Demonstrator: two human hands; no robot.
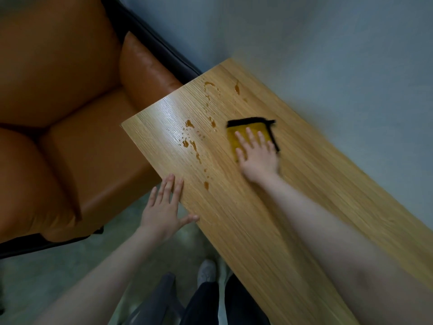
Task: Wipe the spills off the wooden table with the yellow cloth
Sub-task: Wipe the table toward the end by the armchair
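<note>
Wooden surface [269, 219] beside an orange sofa [70, 113]: right hand [256, 153], fingers spread, flattens the yellow cloth [243, 130] near amber spills [192, 146]; left hand [164, 207], fingers straight, steadies the edge.

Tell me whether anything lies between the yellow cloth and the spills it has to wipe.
Nothing visible does. The right hand presses flat on the yellow cloth, and only bare wooden table separates it from the amber spills lying to its left. The left hand rests at the table's edge, clear of that path.
</note>
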